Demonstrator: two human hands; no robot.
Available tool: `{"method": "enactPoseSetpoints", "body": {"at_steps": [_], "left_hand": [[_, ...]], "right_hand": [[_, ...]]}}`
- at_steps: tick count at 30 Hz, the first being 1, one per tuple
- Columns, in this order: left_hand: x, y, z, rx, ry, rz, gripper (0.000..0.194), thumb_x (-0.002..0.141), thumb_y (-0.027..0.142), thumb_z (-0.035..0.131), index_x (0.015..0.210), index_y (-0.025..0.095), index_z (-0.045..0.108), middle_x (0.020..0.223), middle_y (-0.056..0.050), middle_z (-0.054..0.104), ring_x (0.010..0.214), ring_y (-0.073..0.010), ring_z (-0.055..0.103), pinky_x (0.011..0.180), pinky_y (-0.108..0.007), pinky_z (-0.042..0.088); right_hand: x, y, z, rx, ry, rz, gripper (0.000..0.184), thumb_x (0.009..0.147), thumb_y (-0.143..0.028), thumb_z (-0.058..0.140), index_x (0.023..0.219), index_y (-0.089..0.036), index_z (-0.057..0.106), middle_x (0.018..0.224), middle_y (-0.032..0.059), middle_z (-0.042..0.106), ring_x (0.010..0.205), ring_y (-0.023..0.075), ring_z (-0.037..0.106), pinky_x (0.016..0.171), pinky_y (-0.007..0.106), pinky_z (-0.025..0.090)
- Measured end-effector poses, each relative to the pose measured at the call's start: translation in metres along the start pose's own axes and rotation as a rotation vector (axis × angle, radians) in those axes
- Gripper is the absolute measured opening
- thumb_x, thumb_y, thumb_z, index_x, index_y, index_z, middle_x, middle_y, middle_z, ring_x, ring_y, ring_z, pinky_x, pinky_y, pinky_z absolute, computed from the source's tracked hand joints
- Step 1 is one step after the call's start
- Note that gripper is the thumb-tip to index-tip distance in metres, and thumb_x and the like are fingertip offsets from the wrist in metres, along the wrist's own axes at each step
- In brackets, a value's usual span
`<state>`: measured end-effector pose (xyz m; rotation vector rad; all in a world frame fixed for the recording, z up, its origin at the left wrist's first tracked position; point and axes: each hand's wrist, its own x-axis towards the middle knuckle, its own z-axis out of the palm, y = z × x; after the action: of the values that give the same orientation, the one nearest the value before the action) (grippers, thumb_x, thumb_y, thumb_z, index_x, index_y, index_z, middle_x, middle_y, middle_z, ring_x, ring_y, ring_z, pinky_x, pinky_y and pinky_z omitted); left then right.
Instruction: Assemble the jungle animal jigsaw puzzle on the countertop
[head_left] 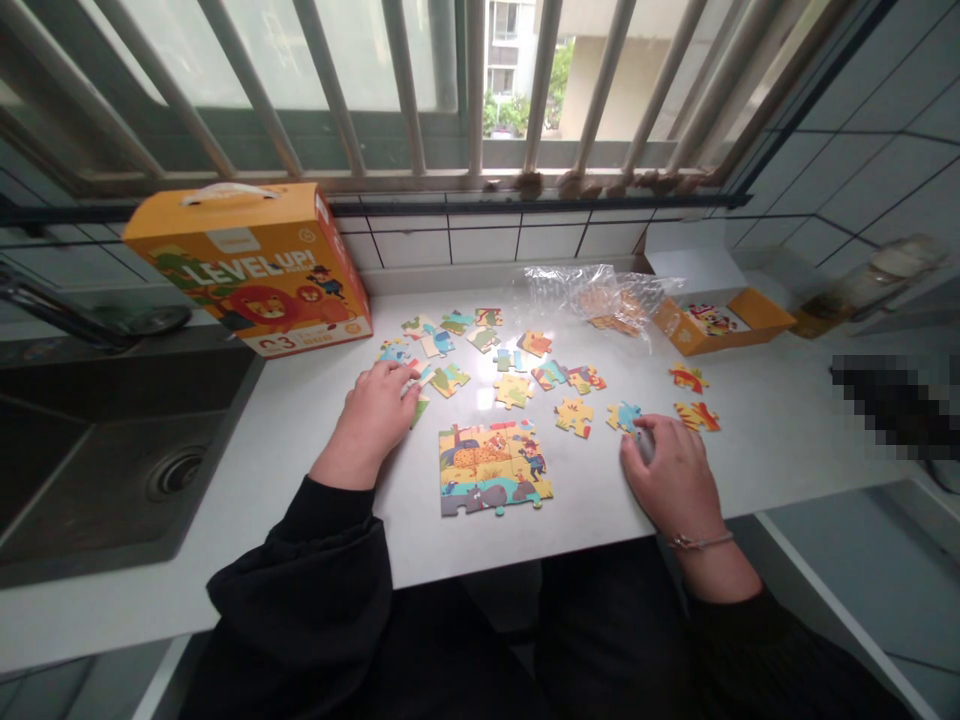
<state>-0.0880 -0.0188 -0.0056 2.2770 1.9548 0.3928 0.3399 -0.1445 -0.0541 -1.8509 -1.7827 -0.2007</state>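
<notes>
The partly joined puzzle (495, 470) lies on the white counter between my hands, showing a leopard and a grey hippo. My left hand (379, 410) rests with fingers stretched over loose pieces at the left, partly covering a green piece (419, 411). A blue elephant piece (394, 351) lies just beyond its fingertips. My right hand (671, 470) lies on the counter, thumb and forefinger apart, by a yellow-and-blue piece (624, 416). Past its knuckles is an orange striped piece (697, 416). Several more loose pieces, including a yellow one (514, 390), are spread behind the joined section.
An orange puzzle box (255, 275) stands upright at the back left, beside a dark sink (217, 440). A clear plastic bag (600, 295) with pieces lies at the back, next to an open small orange box (724, 335). A barred window is behind.
</notes>
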Motion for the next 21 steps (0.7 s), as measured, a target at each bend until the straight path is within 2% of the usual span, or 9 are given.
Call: {"method": "enactPoseSetpoints", "body": {"at_steps": [4,10,15,21], "left_hand": [[0.001,-0.001,0.006,-0.02,-0.056,0.079,0.039,0.109,0.035,0.051,0.136,0.025,0.078,0.16,-0.013,0.064,0.144,-0.0353,0.059,0.123,-0.052,0.047],[0.002,-0.003,0.002,0.006,-0.039,0.032,0.036,0.108,0.035,0.051,0.126,0.025,0.08,0.141,-0.014,0.071,0.133,-0.0348,0.064,0.119,-0.05,0.05],[0.0,0.0,-0.006,0.01,-0.046,0.014,0.034,0.104,0.039,0.058,0.124,0.023,0.081,0.135,-0.016,0.071,0.128,-0.0367,0.066,0.115,-0.05,0.053],[0.0,0.0,-0.008,-0.013,-0.075,0.048,0.03,0.102,0.037,0.061,0.12,0.022,0.081,0.129,-0.014,0.071,0.121,-0.0337,0.069,0.11,-0.045,0.054]], "right_hand": [[0.0,0.002,0.001,0.001,0.006,-0.003,0.024,0.102,-0.035,0.058,0.12,-0.021,0.064,0.118,0.017,0.074,0.113,0.0361,0.065,0.106,0.054,0.051],[0.001,0.002,0.002,-0.002,0.001,0.002,0.023,0.102,-0.034,0.059,0.119,-0.021,0.065,0.117,0.0171,0.074,0.113,0.0362,0.066,0.106,0.054,0.051],[0.001,0.001,0.001,0.002,-0.003,-0.003,0.021,0.103,-0.034,0.058,0.118,-0.022,0.066,0.118,0.0167,0.074,0.115,0.0363,0.066,0.107,0.054,0.051],[0.001,0.004,0.003,0.003,-0.02,0.001,0.021,0.103,-0.035,0.059,0.118,-0.021,0.066,0.119,0.0173,0.074,0.117,0.0364,0.066,0.108,0.055,0.051]]}}
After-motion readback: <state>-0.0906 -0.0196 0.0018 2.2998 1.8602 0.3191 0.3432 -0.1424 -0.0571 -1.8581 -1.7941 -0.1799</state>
